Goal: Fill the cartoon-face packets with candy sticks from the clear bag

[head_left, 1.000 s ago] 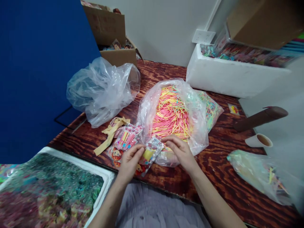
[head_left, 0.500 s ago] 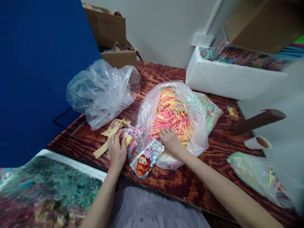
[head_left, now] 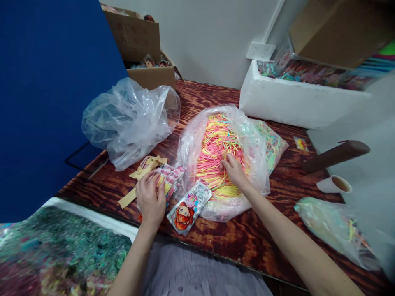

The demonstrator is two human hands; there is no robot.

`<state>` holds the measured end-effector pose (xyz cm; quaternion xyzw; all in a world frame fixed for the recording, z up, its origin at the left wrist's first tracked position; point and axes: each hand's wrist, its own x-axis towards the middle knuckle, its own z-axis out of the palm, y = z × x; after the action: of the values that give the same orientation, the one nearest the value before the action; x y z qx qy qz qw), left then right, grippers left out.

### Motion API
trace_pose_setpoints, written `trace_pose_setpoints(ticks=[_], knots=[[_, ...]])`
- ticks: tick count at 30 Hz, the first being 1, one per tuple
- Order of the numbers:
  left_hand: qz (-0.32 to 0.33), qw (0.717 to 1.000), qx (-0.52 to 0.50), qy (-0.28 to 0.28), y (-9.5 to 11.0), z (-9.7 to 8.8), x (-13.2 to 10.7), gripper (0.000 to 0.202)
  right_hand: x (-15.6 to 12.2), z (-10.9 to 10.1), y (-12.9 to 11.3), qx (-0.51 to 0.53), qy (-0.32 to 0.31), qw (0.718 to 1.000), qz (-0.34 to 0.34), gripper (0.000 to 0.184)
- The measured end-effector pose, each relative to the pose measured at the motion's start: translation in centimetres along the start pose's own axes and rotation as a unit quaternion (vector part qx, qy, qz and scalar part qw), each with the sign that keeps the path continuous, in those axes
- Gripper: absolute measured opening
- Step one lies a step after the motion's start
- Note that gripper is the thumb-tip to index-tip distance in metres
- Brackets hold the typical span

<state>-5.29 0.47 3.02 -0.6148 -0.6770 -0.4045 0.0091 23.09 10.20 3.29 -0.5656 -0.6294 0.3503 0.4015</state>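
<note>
My right hand (head_left: 235, 172) is over the open clear plastic bag (head_left: 189, 150), thumb and fingers pinched on a few thin coloured sticks. Pink and yellow sticks (head_left: 212, 154) fill the bag, with some green and blue among them. My left hand (head_left: 150, 199) curls over a small printed packet (head_left: 169, 177) near the table's front edge. Yellow sticks show at that packet, beside the fingers. Between the hands lies a stack of flat clear packets (head_left: 187, 213) with a red-haired cartoon figure. Beige strips (head_left: 128, 198) stick out behind my left hand.
A crumpled plastic bag (head_left: 132, 119) and a cardboard box (head_left: 151, 76) stand at the back left, beside a blue panel (head_left: 58, 94). A white foam box (head_left: 296, 100) is at the back right. A paper cup (head_left: 327, 185), brown tube (head_left: 336, 156) and another bag (head_left: 327, 226) lie right.
My right hand has moved up and right from the packet stack to the middle of the stick pile, its fingers now pinched. My left hand stays at the packet, where more yellow shows.
</note>
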Motion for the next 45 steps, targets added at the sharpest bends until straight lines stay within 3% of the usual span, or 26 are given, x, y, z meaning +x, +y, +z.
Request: trace_pose_setpoints(ticks=[2, 5, 7, 10, 14, 16, 19, 22, 26, 28, 30, 33, 35, 37, 39, 41, 43, 45], knots=[[0.011, 1.000, -0.009, 0.006, 1.3, -0.1, 0.1, 0.027, 0.3, -0.7, -0.6, 0.162, 0.007, 0.985, 0.056, 0.017], [0.035, 0.998, -0.055, -0.012, 3.3, 0.2, 0.0, 0.026, -0.1, -1.8, -1.3, 0.315, -0.028, 0.937, 0.146, 0.026], [0.049, 0.994, -0.093, -0.038, 4.7, 0.6, 0.0, 0.026, -1.0, -2.2, -1.7, 0.356, -0.070, 0.914, 0.180, 0.030], [0.080, 0.986, -0.121, -0.077, 7.0, 1.7, 0.6, 0.033, -2.9, -2.4, -2.7, 0.367, -0.121, 0.905, 0.179, 0.031], [0.161, 0.975, -0.073, -0.138, 9.4, 3.8, 1.9, 0.037, -5.3, -1.5, -3.6, 0.372, -0.167, 0.894, 0.183, 0.030], [0.185, 0.963, -0.031, -0.193, 10.1, 4.8, 2.0, 0.026, -6.1, -0.8, -3.6, 0.390, -0.144, 0.887, 0.200, 0.031], [0.198, 0.945, 0.026, -0.261, 11.0, 5.6, 0.9, 0.027, -6.8, 0.3, -2.8, 0.428, -0.051, 0.877, 0.210, 0.032], [0.206, 0.931, 0.045, -0.299, 12.0, 5.7, -0.7, 0.028, -7.2, 1.3, -2.0, 0.492, 0.012, 0.844, 0.215, 0.030], [0.181, 0.923, 0.038, -0.336, 12.6, 4.9, -1.0, 0.035, -7.4, 2.1, -2.2, 0.574, 0.028, 0.786, 0.226, 0.030], [0.160, 0.921, 0.000, -0.356, 12.0, 3.9, -0.3, 0.036, -7.5, 2.4, -3.0, 0.594, 0.019, 0.773, 0.221, 0.031], [0.118, 0.930, -0.046, -0.344, 10.8, 2.7, 0.4, 0.035, -7.6, 3.0, -3.9, 0.585, 0.025, 0.788, 0.189, 0.024], [0.033, 0.970, -0.108, -0.214, 9.0, 0.9, 0.5, 0.028, -8.4, 4.9, -4.9, 0.497, 0.037, 0.862, 0.094, 0.010], [0.039, 0.982, -0.145, -0.116, 8.3, 0.3, -0.4, 0.030, -9.3, 6.6, -4.7, 0.402, 0.012, 0.914, 0.046, 0.009], [0.104, 0.978, -0.165, -0.075, 8.1, 0.4, -1.8, 0.045, -10.3, 8.3, -4.1, 0.321, -0.016, 0.947, 0.022, 0.013], [0.175, 0.967, -0.155, -0.104, 8.1, 1.1, -3.0, 0.058, -11.1, 9.4, -3.3, 0.279, -0.022, 0.960, 0.008, 0.018], [0.221, 0.952, -0.133, -0.164, 7.9, 1.8, -3.8, 0.059, -11.6, 10.0, -2.8, 0.266, -0.017, 0.964, -0.011, 0.024], [0.231, 0.943, -0.125, -0.204, 7.4, 2.1, -4.1, 0.055, -11.7, 10.0, -2.7, 0.255, -0.024, 0.966, -0.031, 0.026], [0.196, 0.950, -0.147, -0.195, 6.7, 2.0, -4.1, 0.053, -11.6, 9.6, -2.9, 0.238, -0.033, 0.970, -0.035, 0.024]])
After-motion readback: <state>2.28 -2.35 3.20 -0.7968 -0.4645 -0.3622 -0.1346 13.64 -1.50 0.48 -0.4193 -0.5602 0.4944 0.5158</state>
